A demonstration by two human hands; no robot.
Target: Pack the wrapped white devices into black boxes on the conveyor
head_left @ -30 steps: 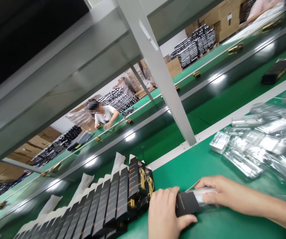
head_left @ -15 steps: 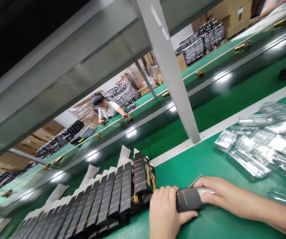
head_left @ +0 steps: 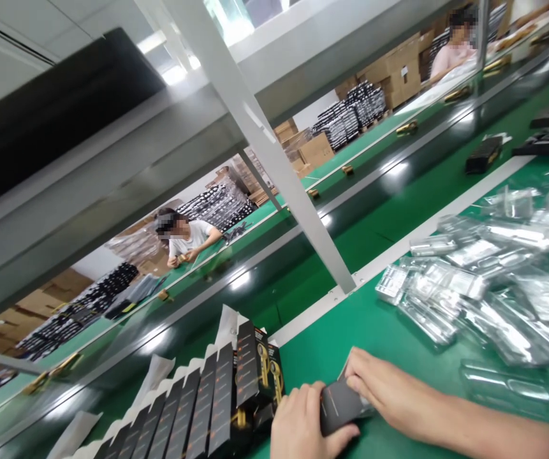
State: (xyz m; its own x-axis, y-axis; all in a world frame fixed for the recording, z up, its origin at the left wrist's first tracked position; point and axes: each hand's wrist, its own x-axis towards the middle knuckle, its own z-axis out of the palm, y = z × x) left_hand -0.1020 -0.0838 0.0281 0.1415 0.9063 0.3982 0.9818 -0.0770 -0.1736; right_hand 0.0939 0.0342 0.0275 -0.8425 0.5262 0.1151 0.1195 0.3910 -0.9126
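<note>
A small black cardboard box (head_left: 340, 405) lies low over the green tabletop, between both hands. My left hand (head_left: 300, 424) is closed around its left end, the thumb along the near side. At the other end my right hand (head_left: 382, 386) has its fingers bent against the opening, by a raised flap. A sliver of clear plastic packaging (head_left: 366, 405) shows under those fingers; the rest is hidden by the hand and the box. Left of my hands stands a row of black printed boxes (head_left: 217, 401) with white flaps raised, and gold-coloured pictures on the end ones.
Clear plastic packs (head_left: 451, 280) are heaped on the right. A grey metal post (head_left: 298, 185) rises from the bench edge, beyond which runs a green conveyor belt (head_left: 374, 210) carrying a black box (head_left: 483, 154). Two people sit across the line, near gold-coloured metal parts (head_left: 408, 127).
My right hand has moved left against the box end, and less clear plastic sticks out. The camera view has shifted, and the co-worker in white has drawn both hands together.
</note>
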